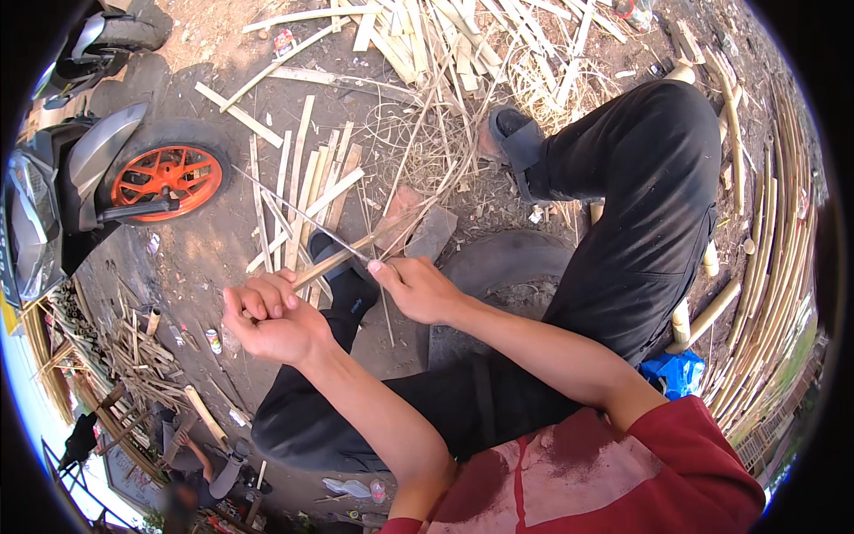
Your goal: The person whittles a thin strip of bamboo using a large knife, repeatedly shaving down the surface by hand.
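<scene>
In front of my lap, my left hand (276, 313) is turned palm up with its fingers curled round the near end of a split bamboo strip (331, 264). The strip slants away to the right, over the ground. My right hand (416, 287) is closed, thumb on top, on a long thin knife (342, 243). Its handle is hidden in my fist. The narrow blade points to the far left and crosses the bamboo strip close to my right thumb. From here I cannot tell whether the edge is biting into the strip.
Cut bamboo strips (307, 169) and a heap of slats and shavings (445, 53) lie ahead. A tyre (507, 254) rests between my legs. A motorcycle wheel (169, 173) stands at left. Long bamboo poles (765, 267) line the right. Another person (205, 463) is at lower left.
</scene>
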Available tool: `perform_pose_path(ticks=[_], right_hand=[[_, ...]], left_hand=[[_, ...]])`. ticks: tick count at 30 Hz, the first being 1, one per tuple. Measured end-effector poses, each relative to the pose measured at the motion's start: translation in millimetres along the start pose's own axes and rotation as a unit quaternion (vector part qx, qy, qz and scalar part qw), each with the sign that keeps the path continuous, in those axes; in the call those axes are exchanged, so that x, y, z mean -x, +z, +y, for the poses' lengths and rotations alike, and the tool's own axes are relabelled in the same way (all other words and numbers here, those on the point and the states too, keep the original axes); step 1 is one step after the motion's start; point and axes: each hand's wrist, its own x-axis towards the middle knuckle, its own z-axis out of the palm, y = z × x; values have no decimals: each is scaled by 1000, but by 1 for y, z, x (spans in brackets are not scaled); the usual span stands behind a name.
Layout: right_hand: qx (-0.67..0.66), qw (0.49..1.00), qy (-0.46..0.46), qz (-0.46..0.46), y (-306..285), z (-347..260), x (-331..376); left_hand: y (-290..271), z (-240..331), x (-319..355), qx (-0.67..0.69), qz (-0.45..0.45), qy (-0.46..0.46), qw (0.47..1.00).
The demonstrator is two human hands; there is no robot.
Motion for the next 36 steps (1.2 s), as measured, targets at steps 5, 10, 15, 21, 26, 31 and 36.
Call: perform_pose_path(ticks=[5,10,15,21,26,31,36], right_hand=[[57,996,60,-28,-14,18,0],[67,998,-2,-19,1,4,16],[112,994,5,13,-2,16,10],[176,979,102,-5,-29,36,-6],[153,986,61,-16,-17,21,21],[181,972,147,16,-43,77,-4],[130,989,69,-28,-26,24,5]], left_hand=[[3,-3,2,20,136,25,990],[1,-7,13,25,120,41,992],[0,-5,9,34,142,34,989],[11,-6,10,28,154,51,986],[10,-11,11,12,159,55,986],[2,-5,10,26,158,48,986],[-20,-9,2,89,-43,9,995]])
